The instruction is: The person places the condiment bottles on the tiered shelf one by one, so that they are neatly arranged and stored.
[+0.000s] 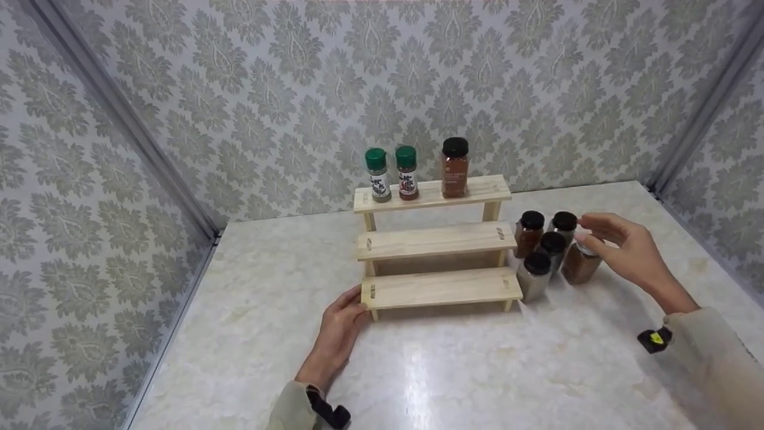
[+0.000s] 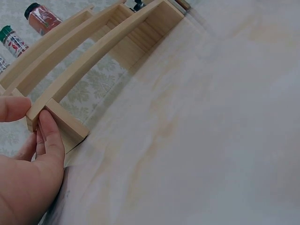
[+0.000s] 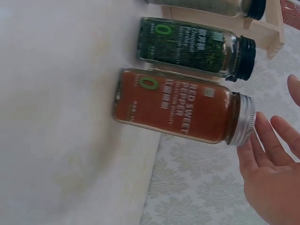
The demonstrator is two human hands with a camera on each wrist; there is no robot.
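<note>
The wooden rack (image 1: 441, 288) had its corner pinched by the left hand (image 1: 341, 328). The right hand (image 1: 630, 251), loosely spread, was by the pepper jar (image 3: 173, 107) (a red one), right of the rack. Grabbing it seemed the step, needing a snug squeeze next.

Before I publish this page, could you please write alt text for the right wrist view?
Right hand, fingers at the silver lid of an upright Red Sweet Pepper jar, seen sideways. Next to it stand a black-lidded Chopped Parsley jar and a third, partly cropped jar, with a wooden rack behind.
</note>
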